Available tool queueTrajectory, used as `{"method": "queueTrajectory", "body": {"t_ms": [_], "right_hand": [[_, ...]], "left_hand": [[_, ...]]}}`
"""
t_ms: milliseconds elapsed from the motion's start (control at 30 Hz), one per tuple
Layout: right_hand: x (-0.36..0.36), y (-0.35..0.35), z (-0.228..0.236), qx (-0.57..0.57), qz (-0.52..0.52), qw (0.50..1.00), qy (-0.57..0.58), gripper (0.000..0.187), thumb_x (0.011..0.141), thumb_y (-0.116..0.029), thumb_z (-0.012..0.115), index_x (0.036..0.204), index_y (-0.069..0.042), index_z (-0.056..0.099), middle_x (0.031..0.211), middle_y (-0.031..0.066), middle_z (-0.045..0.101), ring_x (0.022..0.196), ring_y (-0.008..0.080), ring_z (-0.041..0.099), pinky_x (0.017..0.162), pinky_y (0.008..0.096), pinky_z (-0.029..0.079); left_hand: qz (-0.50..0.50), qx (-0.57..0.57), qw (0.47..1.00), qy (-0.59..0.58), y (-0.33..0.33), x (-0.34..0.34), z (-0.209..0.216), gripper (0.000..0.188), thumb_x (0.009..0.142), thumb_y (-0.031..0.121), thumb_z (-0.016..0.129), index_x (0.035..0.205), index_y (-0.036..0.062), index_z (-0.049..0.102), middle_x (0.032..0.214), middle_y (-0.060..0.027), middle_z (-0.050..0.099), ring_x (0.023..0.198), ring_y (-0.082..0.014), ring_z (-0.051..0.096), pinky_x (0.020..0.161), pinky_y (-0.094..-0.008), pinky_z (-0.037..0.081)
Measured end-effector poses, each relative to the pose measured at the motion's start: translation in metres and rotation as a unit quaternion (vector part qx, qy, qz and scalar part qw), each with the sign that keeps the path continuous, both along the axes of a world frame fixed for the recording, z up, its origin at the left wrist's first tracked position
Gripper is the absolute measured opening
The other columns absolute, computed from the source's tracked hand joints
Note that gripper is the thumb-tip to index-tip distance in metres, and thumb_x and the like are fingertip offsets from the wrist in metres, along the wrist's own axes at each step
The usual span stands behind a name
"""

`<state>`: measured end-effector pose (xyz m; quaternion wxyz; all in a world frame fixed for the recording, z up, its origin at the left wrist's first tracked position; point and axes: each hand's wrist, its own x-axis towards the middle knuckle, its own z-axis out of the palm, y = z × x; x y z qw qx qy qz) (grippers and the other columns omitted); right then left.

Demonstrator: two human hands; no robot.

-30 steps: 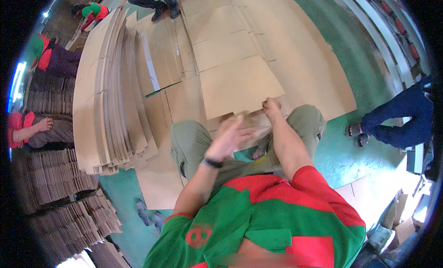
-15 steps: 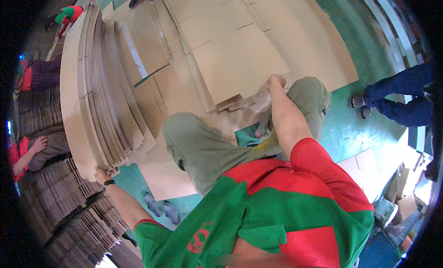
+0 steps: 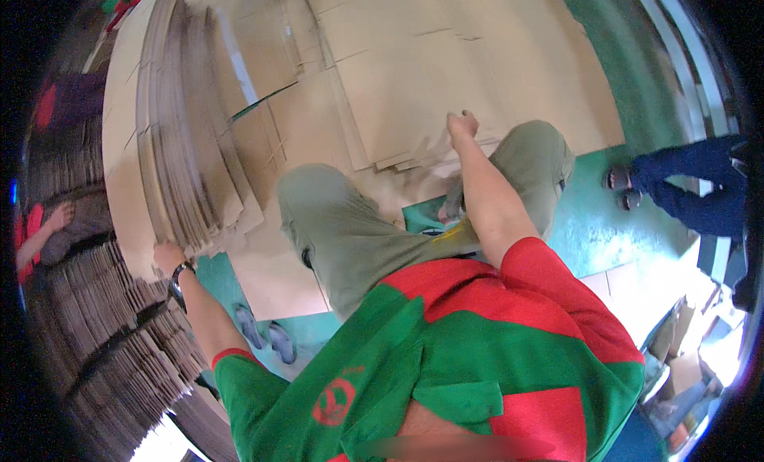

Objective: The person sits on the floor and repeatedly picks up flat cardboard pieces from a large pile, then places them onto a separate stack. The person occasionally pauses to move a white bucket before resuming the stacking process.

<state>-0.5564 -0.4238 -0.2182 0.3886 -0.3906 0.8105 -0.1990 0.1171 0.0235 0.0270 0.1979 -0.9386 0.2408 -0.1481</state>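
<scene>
My left hand (image 3: 169, 259), with a dark band at its wrist, is closed at the near end of a tall stack of flat cardboard sheets (image 3: 127, 183) on the left; its fingertips are partly hidden by the edge. My right hand (image 3: 461, 126) hovers over a broad layer of flat cardboard (image 3: 406, 80) in front of me. Its thumb and fingers are slightly apart, and nothing shows between them. The near edges of that cardboard lie just beyond my knees, uneven and slightly blurred.
More cardboard stacks (image 3: 99, 303) fill the left side, where other people sit or stand. A person's legs in dark trousers (image 3: 688, 175) are at the right, on the green floor (image 3: 589, 203). A pair of slippers (image 3: 281, 343) lies near my left leg. Assorted items (image 3: 676, 382) are piled at the lower right.
My right hand has left the corner of the cardboard and moved slightly left and away from me, its fingers loosening. My left hand has shifted a little farther along the stack's near edge.
</scene>
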Motion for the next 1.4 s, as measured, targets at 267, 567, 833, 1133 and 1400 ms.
{"method": "queueTrajectory", "body": {"t_ms": [267, 567, 833, 1133, 1400], "right_hand": [[0.002, -0.012, -0.063, -0.036, 0.092, 0.99, -0.104, 0.063, 0.082, -0.027, 0.071, 0.136, -0.002, 0.052, 0.1, 0.0167, 0.066, 0.064, 0.0193, 0.059, 0.049, 0.0325, 0.046], [0.003, -0.003, -0.032, 0.018, 0.205, 0.972, -0.113, 0.058, 0.085, -0.024, 0.07, 0.134, 0.002, 0.052, 0.105, 0.0185, 0.063, 0.085, 0.026, 0.062, 0.068, 0.0354, 0.048], [0.081, 0.044, 0.121, -0.139, 0.358, 0.897, -0.219, 0.042, 0.091, -0.019, 0.066, 0.125, 0.003, 0.061, 0.117, 0.018, 0.067, 0.104, 0.0254, 0.065, 0.092, 0.0351, 0.05], [0.162, 0.127, 0.285, -0.086, 0.459, 0.745, -0.477, 0.06, 0.093, -0.043, 0.064, 0.134, -0.001, 0.052, 0.127, 0.0104, 0.06, 0.115, 0.0172, 0.055, 0.102, 0.034, 0.043], [0.136, 0.089, 0.287, -0.01, 0.21, 0.824, -0.527, 0.03, 0.091, -0.03, 0.061, 0.104, -0.002, 0.064, 0.094, 0.0067, 0.066, 0.089, 0.017, 0.06, 0.071, 0.0347, 0.049]], "left_hand": [[-0.06, -0.099, 0.992, -0.05, -0.023, -0.064, 0.02, 0.016, 0.085, 0.016, 0.06, 0.09, 0.004, 0.07, 0.09, -0.0221, 0.069, 0.087, -0.0369, 0.068, 0.075, -0.047, 0.055], [0.101, -0.794, 0.556, 0.225, -0.02, -0.163, 0.055, 0.036, 0.091, 0.031, 0.066, 0.104, -0.0024, 0.059, 0.09, -0.015, 0.068, 0.084, -0.0289, 0.07, 0.072, -0.0403, 0.059], [0.08, -0.84, 0.19, 0.501, -0.1, -0.202, 0.044, 0.016, 0.098, 0.017, 0.058, 0.106, 0.0033, 0.059, 0.098, -0.0107, 0.069, 0.084, -0.023, 0.067, 0.067, -0.0297, 0.057], [-0.018, -0.695, 0.224, 0.684, -0.238, -0.405, 0.045, 0.015, 0.097, 0.018, 0.059, 0.102, 0.0039, 0.064, 0.099, -0.0073, 0.069, 0.086, -0.018, 0.066, 0.075, -0.0315, 0.053], [-0.042, -0.583, 0.314, 0.748, -0.275, -0.469, 0.038, 0.032, 0.101, 0.027, 0.054, 0.122, 0.0036, 0.055, 0.111, -0.008, 0.062, 0.092, -0.0169, 0.06, 0.082, -0.0335, 0.051]]}}
